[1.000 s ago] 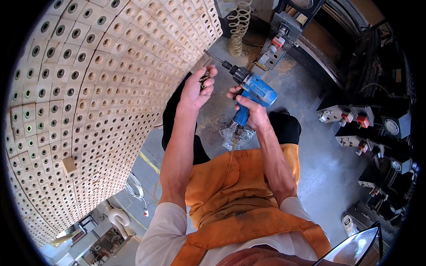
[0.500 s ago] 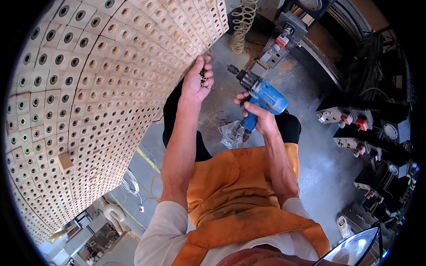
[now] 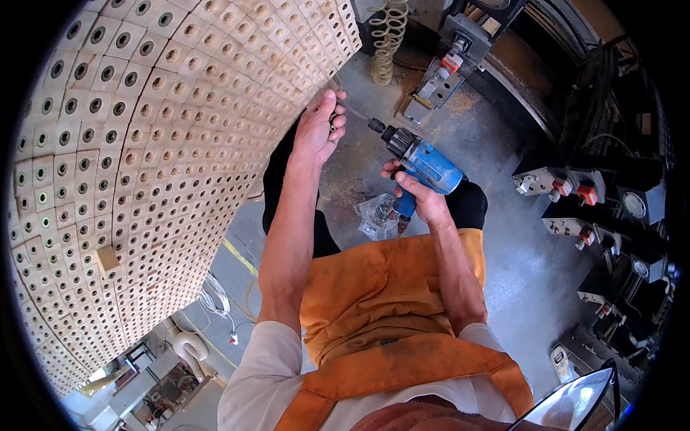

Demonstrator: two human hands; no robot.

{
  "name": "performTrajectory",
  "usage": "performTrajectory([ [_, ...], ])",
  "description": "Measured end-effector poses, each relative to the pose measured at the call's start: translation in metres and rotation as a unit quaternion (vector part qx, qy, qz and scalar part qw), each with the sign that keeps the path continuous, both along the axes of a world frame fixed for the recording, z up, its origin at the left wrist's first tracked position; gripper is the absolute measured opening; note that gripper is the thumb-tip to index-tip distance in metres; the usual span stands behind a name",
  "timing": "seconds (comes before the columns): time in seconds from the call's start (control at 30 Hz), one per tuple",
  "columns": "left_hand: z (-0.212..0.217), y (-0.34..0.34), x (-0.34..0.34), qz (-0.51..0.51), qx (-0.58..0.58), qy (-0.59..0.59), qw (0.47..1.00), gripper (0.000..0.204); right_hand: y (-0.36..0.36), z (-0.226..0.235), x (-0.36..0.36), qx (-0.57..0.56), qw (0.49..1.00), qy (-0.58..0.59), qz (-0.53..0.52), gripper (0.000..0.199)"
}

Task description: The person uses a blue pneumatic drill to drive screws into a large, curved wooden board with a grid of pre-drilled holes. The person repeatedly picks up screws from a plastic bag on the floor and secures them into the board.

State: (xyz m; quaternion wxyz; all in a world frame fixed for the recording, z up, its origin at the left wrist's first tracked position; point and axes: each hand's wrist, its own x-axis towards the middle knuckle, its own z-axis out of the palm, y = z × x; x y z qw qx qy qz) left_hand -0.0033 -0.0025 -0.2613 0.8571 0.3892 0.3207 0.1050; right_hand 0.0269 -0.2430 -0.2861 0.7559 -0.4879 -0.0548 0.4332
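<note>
My left hand (image 3: pixel 318 129) reaches up beside the curved wall of tan wooden blocks (image 3: pixel 144 158), each block with a round hole. Its fingers curl around small metal screws. My right hand (image 3: pixel 420 197) grips the handle of a blue power drill (image 3: pixel 424 164). The drill's black chuck and bit point left, toward my left hand and the wall's edge. The bit's tip lies just right of my left fingers. One block (image 3: pixel 108 257) sticks out of the wall at lower left.
A clear plastic bag of small parts (image 3: pixel 375 215) lies on the grey concrete floor by my knees. A coiled hose (image 3: pixel 388 36) hangs at the top. Machinery with red knobs (image 3: pixel 575 194) lines the right side. White cable (image 3: pixel 215 305) lies on the floor at lower left.
Both hands have risen along the wall. The drill has swung up and to the right with its bit still aimed at my left hand.
</note>
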Motion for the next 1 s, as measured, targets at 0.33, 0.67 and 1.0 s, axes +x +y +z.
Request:
performTrajectory([
  [0.33,-0.005,0.0,0.009,0.045,-0.022,-0.052,0.997,0.028,0.038,-0.009,-0.001,0.086,0.991,0.09,-0.057,0.022],
  [0.67,-0.008,0.006,-0.014,-0.003,-0.04,-0.013,0.999,0.025,0.045,-0.008,0.003,0.083,0.993,0.069,-0.041,0.024],
  [1.0,-0.015,0.017,-0.033,0.013,-0.041,0.002,0.999,0.021,0.042,-0.005,0.003,0.076,0.993,0.073,-0.047,0.025],
])
